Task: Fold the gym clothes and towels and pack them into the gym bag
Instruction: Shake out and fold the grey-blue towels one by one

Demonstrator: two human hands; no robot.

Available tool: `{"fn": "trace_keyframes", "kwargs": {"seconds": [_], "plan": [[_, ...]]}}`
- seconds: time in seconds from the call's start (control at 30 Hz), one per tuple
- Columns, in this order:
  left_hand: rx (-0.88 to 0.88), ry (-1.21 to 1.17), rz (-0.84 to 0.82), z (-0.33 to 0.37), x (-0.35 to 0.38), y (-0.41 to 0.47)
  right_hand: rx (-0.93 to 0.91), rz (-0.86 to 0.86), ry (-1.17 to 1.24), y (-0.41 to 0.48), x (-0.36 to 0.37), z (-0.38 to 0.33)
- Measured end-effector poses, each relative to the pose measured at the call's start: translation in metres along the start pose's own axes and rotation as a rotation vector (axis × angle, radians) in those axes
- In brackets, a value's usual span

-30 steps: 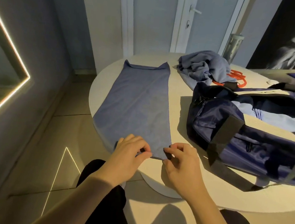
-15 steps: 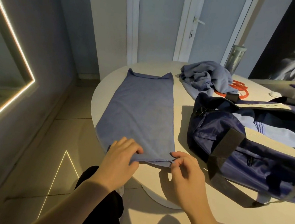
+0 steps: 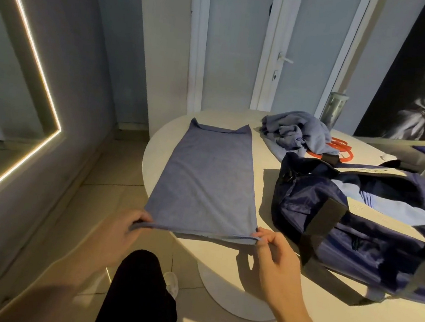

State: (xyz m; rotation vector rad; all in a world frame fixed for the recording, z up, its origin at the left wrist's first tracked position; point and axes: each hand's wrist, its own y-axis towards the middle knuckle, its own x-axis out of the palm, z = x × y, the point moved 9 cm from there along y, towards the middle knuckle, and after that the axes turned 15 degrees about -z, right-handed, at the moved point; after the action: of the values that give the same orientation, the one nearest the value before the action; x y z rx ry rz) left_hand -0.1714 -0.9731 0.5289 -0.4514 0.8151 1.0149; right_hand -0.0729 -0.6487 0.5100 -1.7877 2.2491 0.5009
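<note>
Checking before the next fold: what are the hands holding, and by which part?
Both hold the blue towel by its near edge: left hand pinches the left corner, right hand the right corner.

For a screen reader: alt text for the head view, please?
The left hand and right hand pinch the near corners of a blue towel spread on a white table. An open navy gym bag lies right of it.
</note>
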Motion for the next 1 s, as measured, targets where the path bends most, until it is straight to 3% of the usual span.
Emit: {"fn": "trace_keyframes", "kwargs": {"seconds": [0.23,0.43,0.67,1.0], "plan": [[-0.043,-0.204,0.034,-0.006,-0.024,-0.018,-0.082,0.035,-0.083,-0.010,-0.005,-0.037],[0.050,-0.151,0.036,0.013,-0.057,0.011,-0.124,-0.088,-0.276,0.038,-0.004,-0.067],[0.130,-0.007,0.026,0.028,-0.110,0.127,-0.193,-0.100,-0.619,0.157,-0.025,-0.138],[0.162,0.080,-0.045,0.008,-0.131,0.339,-0.010,-0.162,-0.847,0.365,-0.039,-0.138]]}}
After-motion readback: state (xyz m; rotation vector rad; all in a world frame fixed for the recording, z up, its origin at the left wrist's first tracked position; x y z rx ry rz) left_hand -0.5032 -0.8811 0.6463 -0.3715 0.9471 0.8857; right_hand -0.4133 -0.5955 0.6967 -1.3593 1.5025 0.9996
